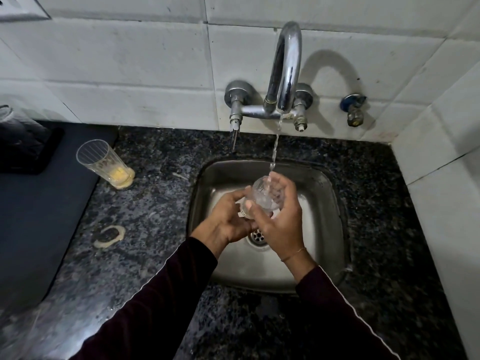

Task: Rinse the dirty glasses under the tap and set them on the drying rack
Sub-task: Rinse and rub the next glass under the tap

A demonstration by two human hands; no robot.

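**Over the sink: one glass under running water, one waiting on the counter**

Above the steel sink (330, 193), a clear drinking glass (262, 194) lies tilted, mouth turned up toward the tap, held by both hands.

- Left hand (228, 222): fingers wrapped around the base end of the glass, clenched on it.
- Right hand (279, 219): cupped around the mouth end, thumb across the near side of the glass, fingers curved behind the rim; grasping it too. A thin bracelet sits at this wrist. Both sleeves are dark.
- Water stream (275, 146): thin, falling from the chrome swan-neck tap (285, 66) onto the rim of the glass and the right fingertips.
- Sink drain (257, 236): directly below the hands, partly hidden by them.
- Dirty ribbed glass (104, 162): upright on the speckled dark granite counter (155, 203), well left of the sink, with yellowish residue in its bottom and a pale puddle at its foot.
- Pale ring-shaped stain (109, 236): on the counter, left of the sink and nearer the viewer than the dirty glass.
- Dark mat (39, 216): further left of the sink, covering the counter edge.
- White tiled wall (155, 61): behind the sink, carrying the tap.
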